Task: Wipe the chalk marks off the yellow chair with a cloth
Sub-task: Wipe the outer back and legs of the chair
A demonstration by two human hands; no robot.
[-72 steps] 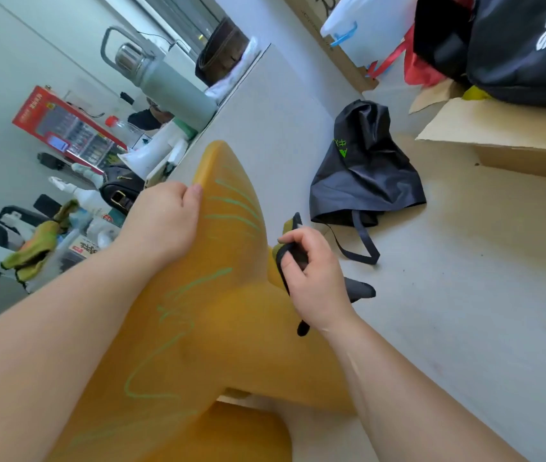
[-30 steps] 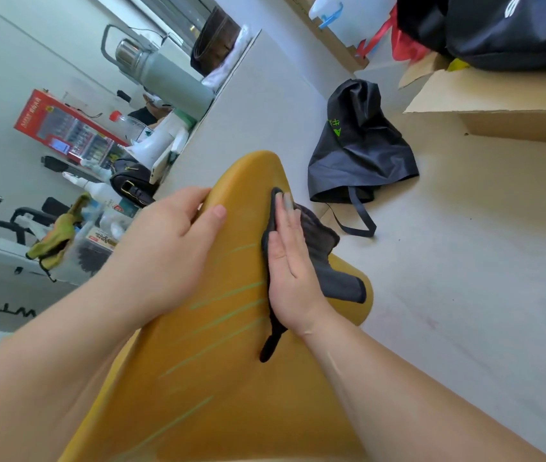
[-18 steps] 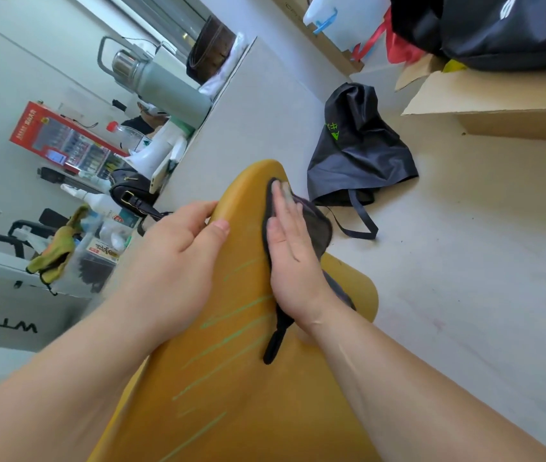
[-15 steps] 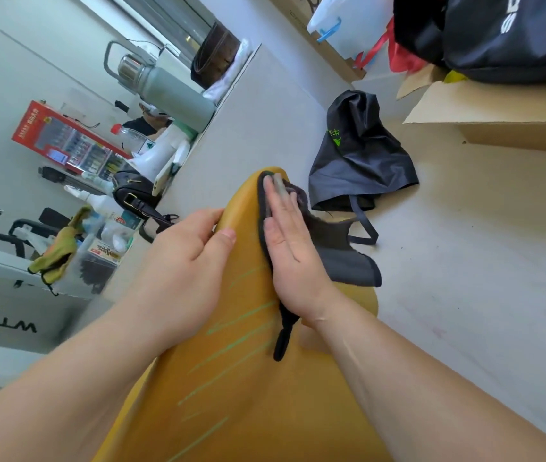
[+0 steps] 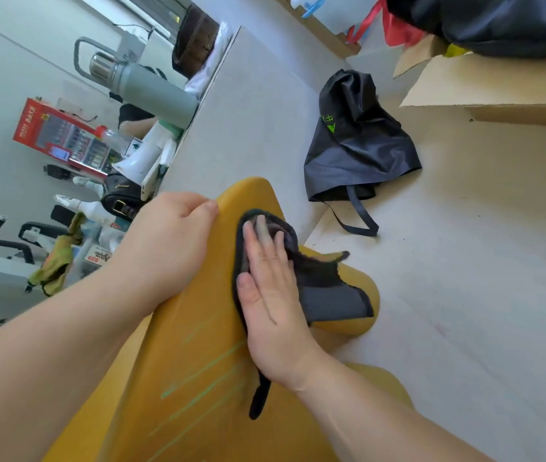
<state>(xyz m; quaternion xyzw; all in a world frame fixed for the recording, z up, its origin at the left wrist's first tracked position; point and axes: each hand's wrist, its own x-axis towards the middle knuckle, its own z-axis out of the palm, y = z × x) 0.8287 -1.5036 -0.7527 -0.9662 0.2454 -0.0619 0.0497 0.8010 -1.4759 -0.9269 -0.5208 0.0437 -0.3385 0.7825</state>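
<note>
The yellow chair (image 5: 198,378) fills the lower middle of the head view, its backrest rising toward the top edge. Green chalk marks (image 5: 205,381) streak the backrest below my hands. My left hand (image 5: 168,245) grips the backrest's left edge near the top, thumb on the front face. My right hand (image 5: 271,295) lies flat with straight fingers on a dark grey cloth (image 5: 324,291), pressing it against the backrest's upper right part. Part of the cloth hangs over the seat to the right, and a strip trails below my wrist.
A black bag (image 5: 358,141) lies on the pale floor beyond the chair. A cardboard box (image 5: 498,91) with dark bags on it stands at the upper right. To the left is a grey desk (image 5: 248,105) carrying a green flask (image 5: 151,91) and clutter.
My right hand went from holding the cloth beside the chair to pressing it flat on the backrest, sliding up to the top and back down slightly. My left hand stays on the edge.
</note>
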